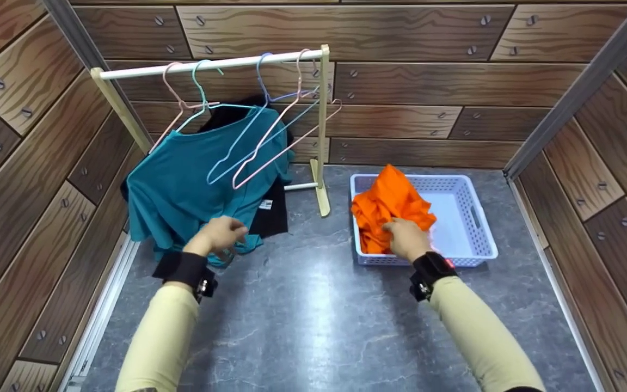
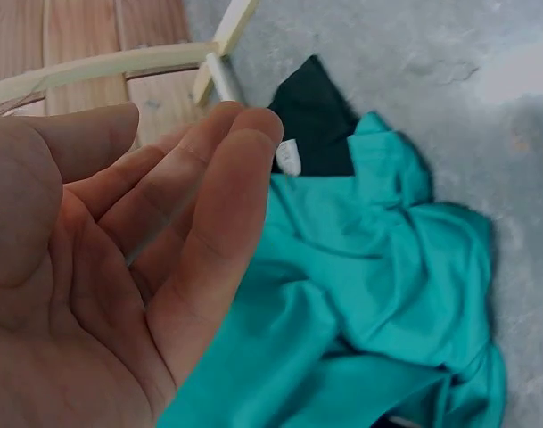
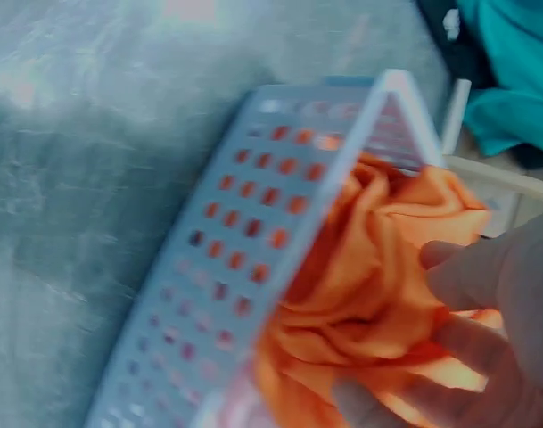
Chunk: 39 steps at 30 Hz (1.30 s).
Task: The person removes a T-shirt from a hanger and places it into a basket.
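My right hand (image 1: 409, 238) is at a crumpled orange cloth garment (image 1: 392, 190) in the left part of a light blue plastic basket (image 1: 482, 231). In the right wrist view, the thumb and fingers (image 3: 472, 343) touch the orange fabric, spread apart; blur hides the exact contact. My left hand (image 1: 220, 234) hovers with loosely bent fingers and nothing between them, in front of the lower edge of a teal shirt (image 1: 204, 163). That shirt hangs on a mint green hanger (image 1: 199, 87). Behind it hangs a black garment (image 1: 272, 212) with a white label.
A garment rack (image 1: 145, 71) with a white bar and wooden posts stands at the back left. On its right end hang a blue hanger (image 1: 262, 76) and a pink hanger (image 1: 300, 76); another pink hanger (image 1: 169, 81) is farther left. Wood-patterned walls (image 1: 400, 120) surround the grey floor (image 1: 313, 316).
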{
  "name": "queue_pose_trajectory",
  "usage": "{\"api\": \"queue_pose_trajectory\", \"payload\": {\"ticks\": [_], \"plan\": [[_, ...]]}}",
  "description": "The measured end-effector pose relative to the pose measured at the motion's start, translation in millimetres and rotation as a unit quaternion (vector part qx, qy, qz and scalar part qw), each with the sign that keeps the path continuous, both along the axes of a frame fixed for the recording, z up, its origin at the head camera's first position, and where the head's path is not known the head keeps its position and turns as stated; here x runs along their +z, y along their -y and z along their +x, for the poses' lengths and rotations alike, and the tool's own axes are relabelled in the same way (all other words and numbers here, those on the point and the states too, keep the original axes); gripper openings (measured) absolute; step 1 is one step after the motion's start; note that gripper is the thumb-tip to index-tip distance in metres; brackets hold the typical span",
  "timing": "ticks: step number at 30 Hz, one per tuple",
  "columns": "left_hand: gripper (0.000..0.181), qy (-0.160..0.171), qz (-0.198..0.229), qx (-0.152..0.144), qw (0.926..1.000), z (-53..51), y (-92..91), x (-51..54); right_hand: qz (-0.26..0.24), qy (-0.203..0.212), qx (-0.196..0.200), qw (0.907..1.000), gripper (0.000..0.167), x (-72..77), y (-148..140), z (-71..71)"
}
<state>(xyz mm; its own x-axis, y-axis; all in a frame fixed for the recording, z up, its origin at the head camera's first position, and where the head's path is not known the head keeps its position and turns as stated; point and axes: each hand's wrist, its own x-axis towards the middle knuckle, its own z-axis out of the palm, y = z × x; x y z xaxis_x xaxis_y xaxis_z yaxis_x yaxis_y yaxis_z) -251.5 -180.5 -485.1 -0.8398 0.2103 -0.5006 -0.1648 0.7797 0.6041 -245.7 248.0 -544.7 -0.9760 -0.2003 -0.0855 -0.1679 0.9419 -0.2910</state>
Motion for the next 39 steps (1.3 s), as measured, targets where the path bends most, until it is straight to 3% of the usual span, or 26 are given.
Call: {"api": "queue_pose_trajectory", "payload": {"ticks": [6, 10, 13, 16, 20, 23, 25, 29, 39], "plan": [[0.040, -0.033, -0.026, -0.019, 0.9989, -4.5, 22.8, 39.6, 0.001, -0.006, -0.014, 0.9999, 0.035, 29.9, 0, 8.0], [0.041, -0.065, -0.077, -0.035, 0.9943, -8.1, 40.2, 79.5, -0.011, 0.007, 0.005, 0.9999, 0.027, 39.9, 2, 16.8], [0.042, -0.106, -0.120, -0.044, 0.9861, -13.1, 52.9, 110.2, -0.020, 0.024, 0.029, 0.9991, 0.024, 36.6, 6, 20.6], [0.043, -0.162, -0.151, -0.026, 0.9748, -18.6, 61.4, 136.0, -0.022, 0.040, 0.043, 0.9981, 0.024, 29.1, 10, 24.3], [0.041, -0.226, -0.172, 0.041, 0.9580, -25.8, 66.4, 156.8, -0.015, 0.056, 0.053, 0.9969, 0.024, 20.1, 17, 29.0], [0.044, -0.237, -0.182, 0.085, 0.9505, -31.7, 67.9, 159.5, -0.010, 0.063, 0.061, 0.9961, 0.023, 15.1, 22, 32.0], [0.048, -0.225, -0.193, 0.098, 0.9500, -35.7, 68.4, 156.2, -0.010, 0.064, 0.068, 0.9956, 0.022, 12.2, 24, 34.0], [0.051, -0.196, -0.210, 0.101, 0.9524, -43.2, 66.6, 145.3, -0.011, 0.071, 0.073, 0.9948, 0.021, 6.6, 24, 38.1], [0.046, -0.214, -0.205, 0.113, 0.9482, -59.0, 41.0, 128.9, -0.018, 0.090, 0.061, 0.9938, 0.026, -4.1, 19, 46.9]]}}
